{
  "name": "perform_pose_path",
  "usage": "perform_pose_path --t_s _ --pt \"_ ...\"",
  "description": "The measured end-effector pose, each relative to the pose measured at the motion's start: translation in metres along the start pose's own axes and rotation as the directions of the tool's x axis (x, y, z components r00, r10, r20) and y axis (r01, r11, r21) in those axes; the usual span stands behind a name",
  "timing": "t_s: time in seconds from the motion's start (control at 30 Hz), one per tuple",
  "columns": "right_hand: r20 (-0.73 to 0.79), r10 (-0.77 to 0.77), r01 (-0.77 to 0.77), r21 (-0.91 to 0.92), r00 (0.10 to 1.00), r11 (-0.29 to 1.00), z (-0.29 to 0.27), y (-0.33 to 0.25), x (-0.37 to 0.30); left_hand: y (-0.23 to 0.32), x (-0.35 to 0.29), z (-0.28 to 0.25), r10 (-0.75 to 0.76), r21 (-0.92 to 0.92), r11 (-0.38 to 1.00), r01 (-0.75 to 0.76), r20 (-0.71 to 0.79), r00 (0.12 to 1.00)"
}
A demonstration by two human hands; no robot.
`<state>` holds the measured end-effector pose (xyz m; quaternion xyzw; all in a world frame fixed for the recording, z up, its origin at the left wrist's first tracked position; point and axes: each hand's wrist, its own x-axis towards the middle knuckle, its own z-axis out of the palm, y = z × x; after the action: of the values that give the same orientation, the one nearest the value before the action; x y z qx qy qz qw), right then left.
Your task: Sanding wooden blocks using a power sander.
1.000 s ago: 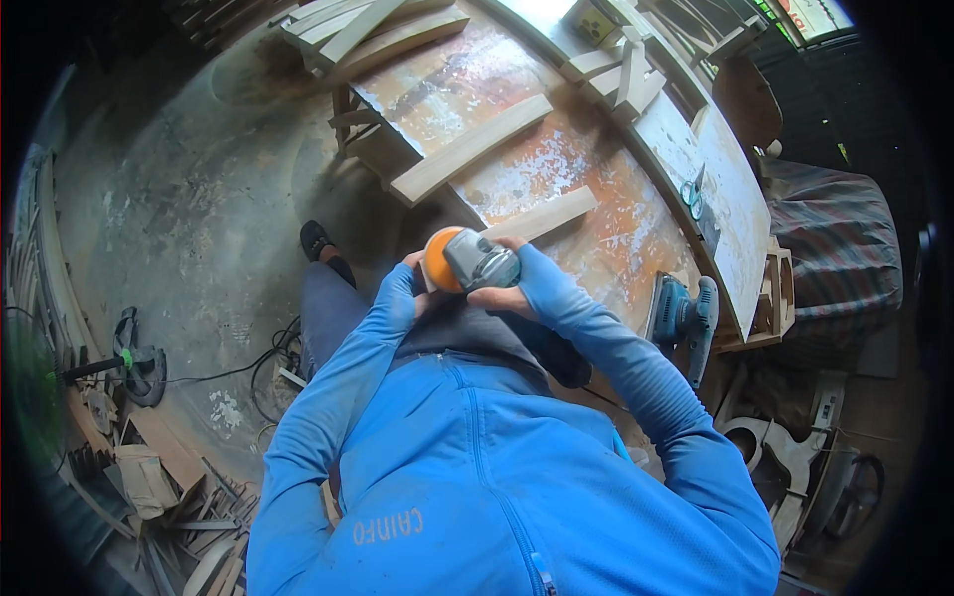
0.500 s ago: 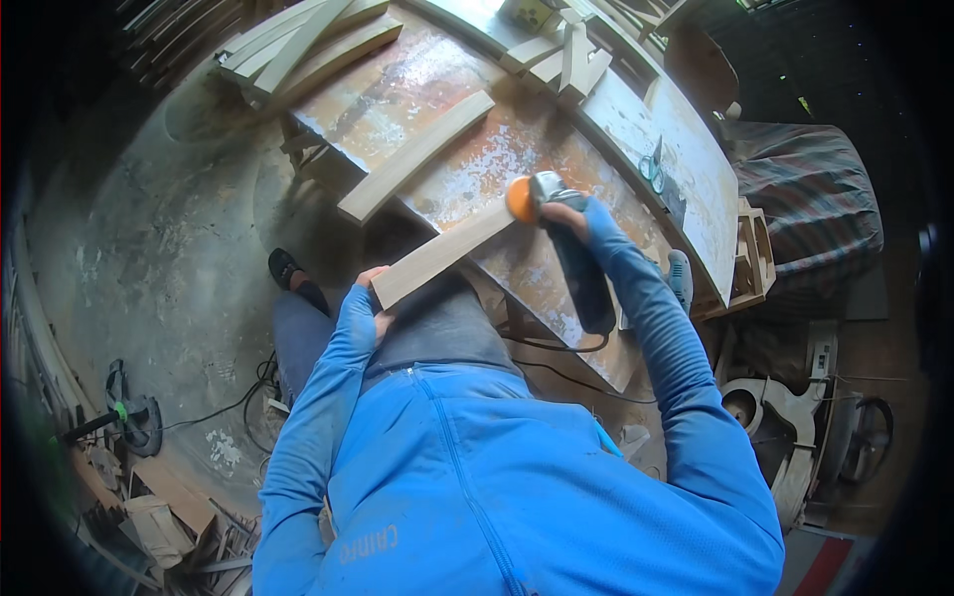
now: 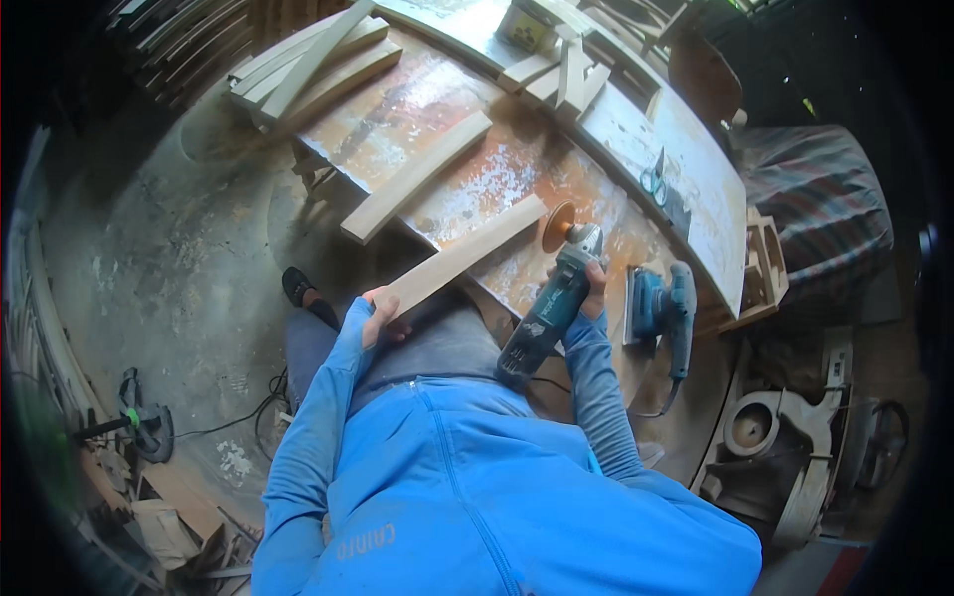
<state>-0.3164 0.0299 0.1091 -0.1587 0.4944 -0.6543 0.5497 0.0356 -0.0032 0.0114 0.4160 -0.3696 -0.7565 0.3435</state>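
Observation:
My left hand (image 3: 381, 318) grips the near end of a pale wooden board (image 3: 467, 253), whose far part rests over the table. In my right hand (image 3: 594, 286) is a teal and black angle grinder (image 3: 549, 313) with an orange-brown disc (image 3: 558, 226). That disc stands beside the board's far end, apart from it, tilted toward the board. A second wooden board (image 3: 417, 177) lies further left, partly over the table edge. Right of my right hand, a teal sander (image 3: 658, 303) rests on the table.
The worn table (image 3: 447, 84) spans the middle. Stacked wooden pieces (image 3: 328, 65) lie at its far left, more pieces (image 3: 568, 84) on the raised white surface (image 3: 636, 134). A striped cloth (image 3: 815, 199) hangs at right. A machine (image 3: 770, 427) stands at lower right; a cord (image 3: 224, 422) crosses the floor.
The grinder has come off the board's far end and swung round toward my body, its disc now turned aside. My right arm has drawn in, uncovering the sander. The board has shifted slightly.

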Motion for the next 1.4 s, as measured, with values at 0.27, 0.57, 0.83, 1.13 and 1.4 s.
perform_pose_path --t_s 0.27,0.57,0.83,1.13,1.4 --pt "-0.05 -0.01 0.016 0.113 0.999 0.994 -0.008 0.002 -0.021 0.018 -0.007 0.017 -0.116 -0.268 0.959 0.096 -0.062 0.991" --pt "-0.085 -0.023 0.037 0.168 0.996 0.985 -0.019 0.002 -0.03 0.026 -0.008 0.028 0.687 0.775 0.347 -0.528 0.173 0.705" --pt "-0.08 -0.025 0.039 0.173 0.996 0.984 -0.014 0.002 -0.031 0.008 -0.01 0.021 0.261 0.613 0.752 -0.244 0.063 0.963" --pt "-0.104 -0.008 0.023 0.148 0.995 0.989 -0.021 0.005 -0.028 -0.003 0.0 0.018 0.025 0.11 0.994 -0.026 0.009 1.0" --pt "-0.094 -0.019 0.032 0.142 0.995 0.989 -0.016 0.005 -0.027 -0.003 -0.005 0.023 0.111 0.184 0.978 -0.097 -0.069 0.991"
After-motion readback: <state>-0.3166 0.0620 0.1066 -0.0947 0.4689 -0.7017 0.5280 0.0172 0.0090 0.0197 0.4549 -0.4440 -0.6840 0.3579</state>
